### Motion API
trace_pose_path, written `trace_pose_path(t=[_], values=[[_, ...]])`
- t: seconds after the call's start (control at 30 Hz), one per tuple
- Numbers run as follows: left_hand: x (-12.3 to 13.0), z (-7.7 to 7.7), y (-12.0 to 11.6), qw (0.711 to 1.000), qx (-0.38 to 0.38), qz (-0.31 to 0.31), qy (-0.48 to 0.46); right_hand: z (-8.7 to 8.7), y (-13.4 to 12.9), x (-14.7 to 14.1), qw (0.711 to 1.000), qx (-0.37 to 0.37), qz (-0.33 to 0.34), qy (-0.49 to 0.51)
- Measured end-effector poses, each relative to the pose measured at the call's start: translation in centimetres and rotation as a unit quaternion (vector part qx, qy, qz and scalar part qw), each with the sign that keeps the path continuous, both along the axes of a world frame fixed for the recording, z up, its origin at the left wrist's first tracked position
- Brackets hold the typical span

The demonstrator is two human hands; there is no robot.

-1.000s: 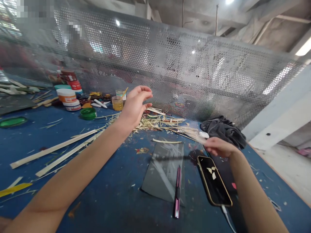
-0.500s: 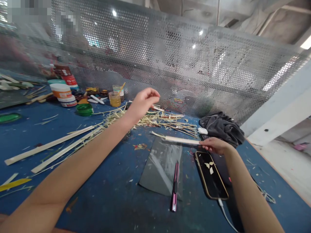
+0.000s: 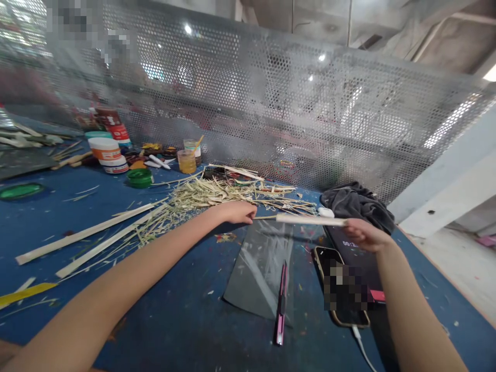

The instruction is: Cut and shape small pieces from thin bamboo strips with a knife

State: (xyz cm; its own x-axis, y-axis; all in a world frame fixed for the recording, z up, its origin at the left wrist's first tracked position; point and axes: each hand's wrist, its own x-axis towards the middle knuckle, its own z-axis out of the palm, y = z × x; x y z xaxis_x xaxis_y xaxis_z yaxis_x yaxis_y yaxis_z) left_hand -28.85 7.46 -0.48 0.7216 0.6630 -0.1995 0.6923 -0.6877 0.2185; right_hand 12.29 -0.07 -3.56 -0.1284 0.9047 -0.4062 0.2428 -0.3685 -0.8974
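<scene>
A pale flat bamboo-like strip [image 3: 310, 220] is stretched level between my hands, above the dark sheet [image 3: 253, 274]. My right hand [image 3: 364, 233] grips its wide right end. At the other side my left hand [image 3: 238, 212] is closed at the strip's thin narrow tail, knuckles turned toward the pile; its fingertips are partly hidden. Just behind the left hand spreads a heap of thin shavings [image 3: 217, 190]. A pink and black utility knife [image 3: 281, 305] lies across the right edge of the sheet. Two longer pale strips [image 3: 89, 231] rest to the left, beside my left forearm.
A phone [image 3: 341, 289] with a white cable and a dark box lie by my right forearm. Behind are a dark cloth [image 3: 356, 204], a green jar [image 3: 140, 177], stacked tubs [image 3: 106, 151] and a yellow cup [image 3: 186, 161]. A perforated metal screen [image 3: 271, 103] borders the table's back.
My left hand has come down from above the shavings and closed at the strip's thin end. My right hand has shifted a little right with the strip.
</scene>
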Motion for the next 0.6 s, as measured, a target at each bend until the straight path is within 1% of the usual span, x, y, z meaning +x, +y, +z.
trace_pose_path(t=[0.13,0.27,0.37,0.47,0.53,0.6], values=[[-0.2,0.1,0.3,0.998,0.013,0.051,0.017,0.8,-0.4,-0.9,1.000,-0.014,-0.021,-0.002],[-0.4,-0.1,0.7,0.994,0.012,0.102,0.024,2.3,-0.8,-1.5,0.999,0.021,-0.039,0.018],[-0.8,-0.1,0.8,0.986,0.024,0.165,0.006,3.3,-1.0,-1.3,0.998,0.042,-0.054,0.011],[-1.1,0.1,0.8,0.974,0.031,0.222,-0.038,3.4,-1.1,-1.2,0.996,0.059,-0.065,-0.004],[-0.9,0.3,0.6,0.970,0.012,0.233,-0.075,3.4,-1.2,-1.4,0.994,0.084,-0.066,0.003],[-0.2,0.6,0.2,0.969,-0.033,0.218,-0.114,3.5,-1.3,-2.2,0.994,0.096,-0.051,0.009]])
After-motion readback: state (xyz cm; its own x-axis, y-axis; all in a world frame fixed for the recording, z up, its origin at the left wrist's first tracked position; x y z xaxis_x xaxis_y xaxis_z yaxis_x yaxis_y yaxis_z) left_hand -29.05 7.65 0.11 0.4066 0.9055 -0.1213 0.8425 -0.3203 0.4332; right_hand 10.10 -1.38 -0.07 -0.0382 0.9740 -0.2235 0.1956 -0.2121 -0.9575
